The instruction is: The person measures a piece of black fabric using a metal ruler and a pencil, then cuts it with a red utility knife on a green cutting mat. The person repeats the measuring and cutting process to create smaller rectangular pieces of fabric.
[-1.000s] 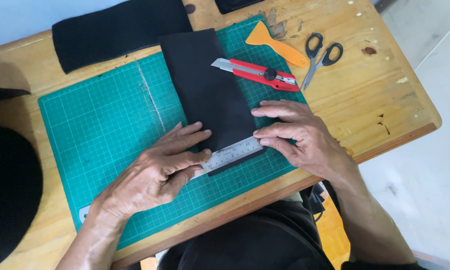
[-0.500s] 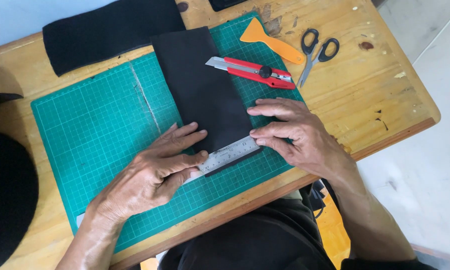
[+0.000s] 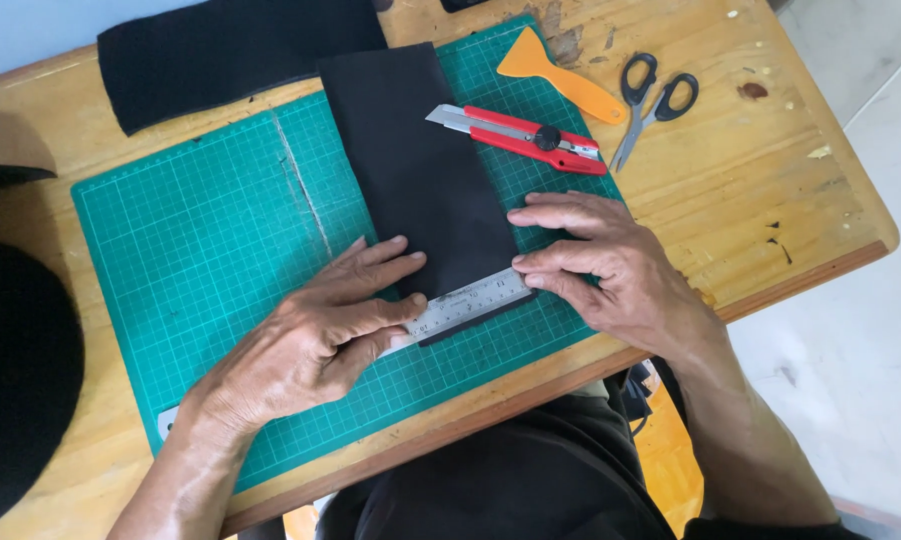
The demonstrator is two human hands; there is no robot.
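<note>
Fingers of your left hand point(image 3: 315, 335) and right hand point(image 3: 610, 265) press flat, pinning the steel ruler point(image 3: 470, 303) square across the black fabric strip's point(image 3: 415, 170) near end on the green cutting mat point(image 3: 200, 250).

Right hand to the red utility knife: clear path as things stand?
Probably yes. The right hand rests on the metal ruler end, and the red utility knife lies just beyond its fingertips on the green cutting mat, with nothing between.
</note>
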